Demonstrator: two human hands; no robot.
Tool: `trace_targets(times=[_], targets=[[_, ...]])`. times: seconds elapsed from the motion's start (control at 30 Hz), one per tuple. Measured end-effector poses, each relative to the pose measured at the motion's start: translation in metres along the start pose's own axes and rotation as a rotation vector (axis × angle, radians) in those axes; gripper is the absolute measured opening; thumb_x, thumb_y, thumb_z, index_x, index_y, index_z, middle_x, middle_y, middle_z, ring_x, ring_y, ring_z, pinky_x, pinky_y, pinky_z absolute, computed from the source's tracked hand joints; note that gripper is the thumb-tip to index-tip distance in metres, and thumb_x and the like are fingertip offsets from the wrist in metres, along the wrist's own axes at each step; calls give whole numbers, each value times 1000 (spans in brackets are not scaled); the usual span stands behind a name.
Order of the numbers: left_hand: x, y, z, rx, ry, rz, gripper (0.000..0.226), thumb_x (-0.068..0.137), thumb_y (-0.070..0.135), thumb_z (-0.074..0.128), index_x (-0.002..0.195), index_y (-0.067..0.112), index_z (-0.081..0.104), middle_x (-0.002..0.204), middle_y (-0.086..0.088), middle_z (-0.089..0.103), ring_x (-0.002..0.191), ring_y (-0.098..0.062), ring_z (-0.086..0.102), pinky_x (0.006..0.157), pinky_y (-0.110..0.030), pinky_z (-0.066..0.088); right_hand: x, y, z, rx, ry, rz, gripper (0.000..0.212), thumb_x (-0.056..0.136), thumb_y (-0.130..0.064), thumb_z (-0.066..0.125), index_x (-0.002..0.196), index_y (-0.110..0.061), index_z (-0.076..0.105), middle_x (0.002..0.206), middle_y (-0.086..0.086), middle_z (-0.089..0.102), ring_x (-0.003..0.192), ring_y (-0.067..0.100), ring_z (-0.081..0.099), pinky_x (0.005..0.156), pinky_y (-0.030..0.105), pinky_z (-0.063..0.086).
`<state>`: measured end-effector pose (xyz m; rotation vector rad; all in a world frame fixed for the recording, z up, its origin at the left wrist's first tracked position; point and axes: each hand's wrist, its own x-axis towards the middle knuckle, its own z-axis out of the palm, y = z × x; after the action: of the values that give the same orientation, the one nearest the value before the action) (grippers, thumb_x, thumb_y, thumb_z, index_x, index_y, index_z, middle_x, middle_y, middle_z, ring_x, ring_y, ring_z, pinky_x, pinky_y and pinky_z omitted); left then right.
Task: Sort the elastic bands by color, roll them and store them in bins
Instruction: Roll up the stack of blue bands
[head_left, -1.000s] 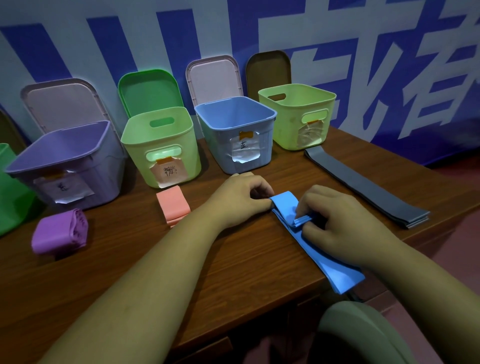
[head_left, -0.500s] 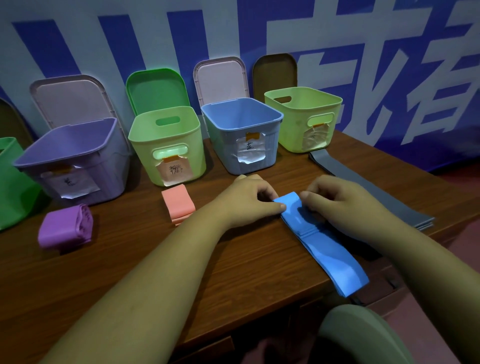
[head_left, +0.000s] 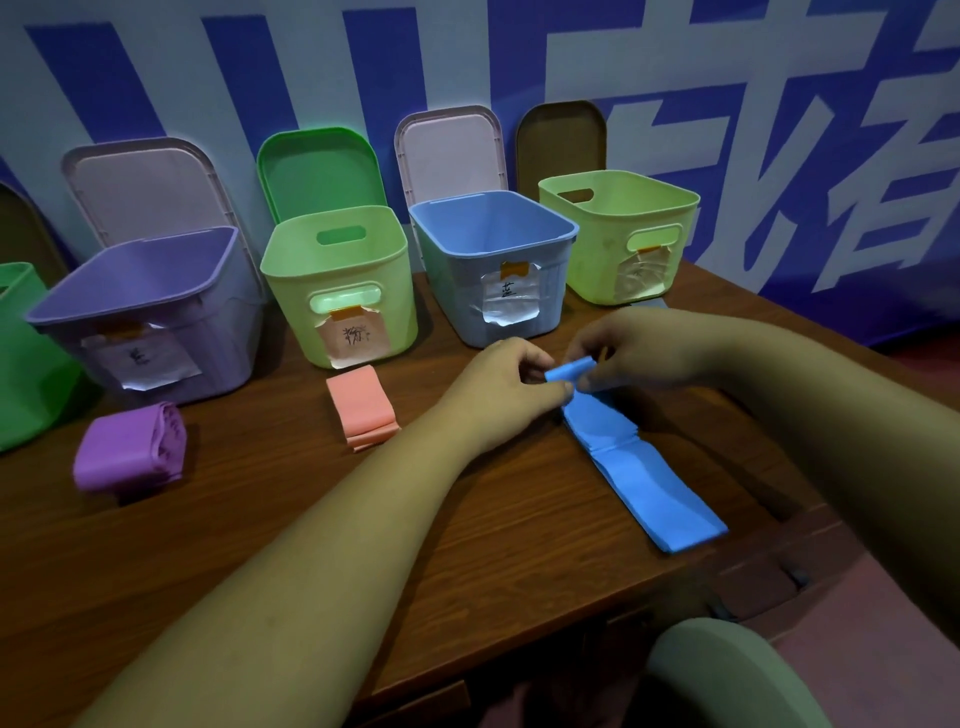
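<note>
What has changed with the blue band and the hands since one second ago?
Both hands, left hand and right hand, lifted the far end of the blue band off the table and began a small roll. The purple roll, pink band and bins stayed put.

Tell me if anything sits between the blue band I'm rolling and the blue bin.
Nothing visible does. The blue band is pinched at its far end by the left hand and right hand, and the blue bin stands open just beyond them, only bare table between.
</note>
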<state>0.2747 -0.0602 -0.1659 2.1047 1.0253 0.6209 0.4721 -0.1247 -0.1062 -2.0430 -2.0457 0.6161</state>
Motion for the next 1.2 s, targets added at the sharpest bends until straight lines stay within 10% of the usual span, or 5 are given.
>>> trace_targets(times=[0.23, 0.4, 0.87, 1.1, 1.2], targets=[[4, 1, 5, -102, 71, -38, 45, 85, 40, 85, 122, 28, 60, 98, 10, 72, 89, -8, 70, 76, -32, 56, 16, -12, 1, 189, 349, -61, 17, 100, -16, 70, 114, -27, 70, 94, -11, 67, 83, 4, 64, 67, 23, 46], [2, 3, 5, 212, 28, 142, 29, 94, 37, 76, 114, 30, 57, 105, 11, 67, 89, -8, 61, 65, -26, 42, -9, -8, 8, 164, 387, -81, 26, 96, -8, 67, 108, -31, 70, 99, -9, 70, 89, 10, 69, 75, 30, 59], [-11, 12, -1, 375, -119, 526, 24, 88, 24, 75, 106, 34, 64, 107, 15, 54, 98, -3, 54, 81, -26, 51, -106, 10, 75, 124, 444, -87, 34, 92, -8, 65, 109, -38, 61, 104, -22, 56, 98, -8, 54, 70, 15, 37], [-14, 9, -4, 125, -199, 403, 24, 90, 15, 72, 109, 30, 70, 110, 12, 63, 100, -3, 64, 86, -23, 55, -120, 11, 93, 44, 401, -124, 25, 89, -23, 58, 108, -39, 56, 112, -19, 52, 103, 8, 54, 84, 39, 52], [-11, 9, 1, 170, -121, 263, 24, 95, 45, 72, 116, 33, 67, 107, 13, 64, 94, -2, 63, 83, -25, 53, -125, 12, 94, 62, 393, -139, 26, 84, -30, 49, 107, -40, 55, 114, -21, 52, 106, 8, 55, 87, 40, 51]])
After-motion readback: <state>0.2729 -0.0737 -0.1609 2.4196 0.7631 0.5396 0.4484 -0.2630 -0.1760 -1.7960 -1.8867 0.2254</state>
